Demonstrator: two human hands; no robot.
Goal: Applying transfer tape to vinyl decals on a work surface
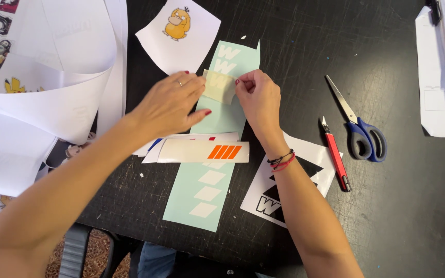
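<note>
Both hands meet over a long pale mint-green vinyl strip [217,154] with white cut-out shapes, lying lengthwise on the black, scuffed tabletop [387,216]. The left hand [168,105] lies flat with fingers spread, pressing the left edge of a small translucent cream piece of transfer tape [218,86] onto the strip's upper part. The right hand [257,99] has thumb and fingers closed narrowly on the tape's right edge, pinching it. The tape sits between the two hands, over the white letters.

Across the strip, just below the hands, lies a glossy white rectangular sticker with orange slanted bars [204,152], overlapping other white sheets. A square white sheet printed with a yellow cartoon duck [178,32] touches the strip's top left. Under the right forearm is a white sheet with black angular shapes [305,177].

To the right, well apart, lie a slim red craft knife [336,157] and blue-handled scissors [359,123], blades shut, with bare table around them. Curling white backing paper [52,77] crowds the left edge; more white papers [439,77] lie at the far right.
</note>
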